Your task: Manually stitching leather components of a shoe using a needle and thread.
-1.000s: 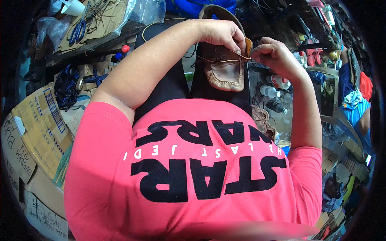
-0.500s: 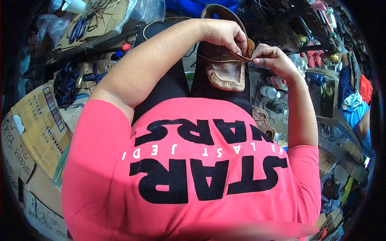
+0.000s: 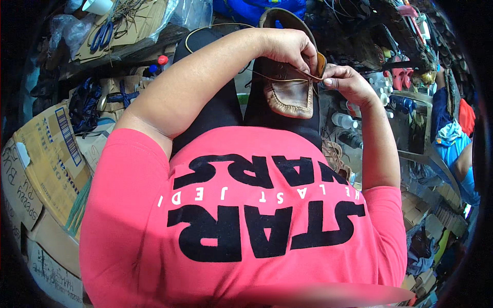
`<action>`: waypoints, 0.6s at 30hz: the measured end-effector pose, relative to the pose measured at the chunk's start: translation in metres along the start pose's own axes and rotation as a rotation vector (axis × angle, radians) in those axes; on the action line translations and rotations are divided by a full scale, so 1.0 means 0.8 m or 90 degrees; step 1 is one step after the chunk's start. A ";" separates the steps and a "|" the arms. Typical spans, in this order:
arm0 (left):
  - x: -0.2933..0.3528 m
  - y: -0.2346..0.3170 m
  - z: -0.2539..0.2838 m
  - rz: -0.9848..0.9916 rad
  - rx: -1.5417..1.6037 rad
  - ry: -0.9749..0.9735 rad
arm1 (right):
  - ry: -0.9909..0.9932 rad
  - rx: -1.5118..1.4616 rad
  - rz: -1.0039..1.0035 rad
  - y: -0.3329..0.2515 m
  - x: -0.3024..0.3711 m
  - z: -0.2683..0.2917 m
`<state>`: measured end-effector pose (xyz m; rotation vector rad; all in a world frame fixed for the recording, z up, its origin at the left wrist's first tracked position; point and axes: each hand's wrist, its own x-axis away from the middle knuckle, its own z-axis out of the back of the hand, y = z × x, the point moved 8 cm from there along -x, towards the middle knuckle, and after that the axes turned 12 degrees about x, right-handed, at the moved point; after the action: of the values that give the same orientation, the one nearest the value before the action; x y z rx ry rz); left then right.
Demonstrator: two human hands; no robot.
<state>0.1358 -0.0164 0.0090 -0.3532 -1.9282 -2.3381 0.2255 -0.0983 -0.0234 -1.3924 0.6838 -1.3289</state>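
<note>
A brown leather boat shoe (image 3: 290,100) lies over my right thigh, its stitched toe pointing toward me. My left hand (image 3: 290,47) reaches across from the left, fingers bent down and closed on the shoe's upper beside the opening. On the other side my right hand (image 3: 348,84) pinches a thin brown leather lace (image 3: 314,78) between thumb and forefinger at the shoe's edge. The lace crosses above the toe seam, and a loose length loops out to the left over my other leg. My left fingertips partly hide the eyelets there.
Blue-handled scissors (image 3: 101,37) and a white cup (image 3: 97,6) rest at the upper left, near cardboard pieces. A yellow-brown carton (image 3: 46,159) stands at the left. Plastic bottles (image 3: 344,120) crowd the right side. Another person's blue clothing (image 3: 454,146) shows at the far right.
The view shifts slightly, and the shoe sits a little lower in it. My right hand moves slightly down and left; both hands keep their grip.
</note>
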 end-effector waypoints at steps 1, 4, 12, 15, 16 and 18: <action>0.001 0.001 0.001 -0.008 -0.005 0.009 | 0.015 0.001 0.013 -0.003 0.000 0.001; 0.006 -0.005 0.005 -0.028 0.008 0.031 | 0.072 0.053 -0.038 -0.009 0.003 -0.003; 0.029 -0.006 0.012 -0.041 0.017 0.054 | 0.152 0.139 -0.023 -0.043 0.006 -0.017; 0.029 -0.003 0.011 -0.043 -0.002 0.058 | 0.139 0.118 -0.054 -0.038 0.010 -0.017; 0.026 -0.001 0.010 -0.045 -0.018 0.055 | 0.144 0.133 -0.052 -0.038 0.012 -0.015; 0.024 0.001 0.010 -0.024 -0.023 0.064 | 0.150 0.160 -0.040 -0.038 0.012 -0.013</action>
<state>0.1181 -0.0074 0.0155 -0.1997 -1.8656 -2.3676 0.2100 -0.1014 0.0065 -1.0744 0.6067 -1.5860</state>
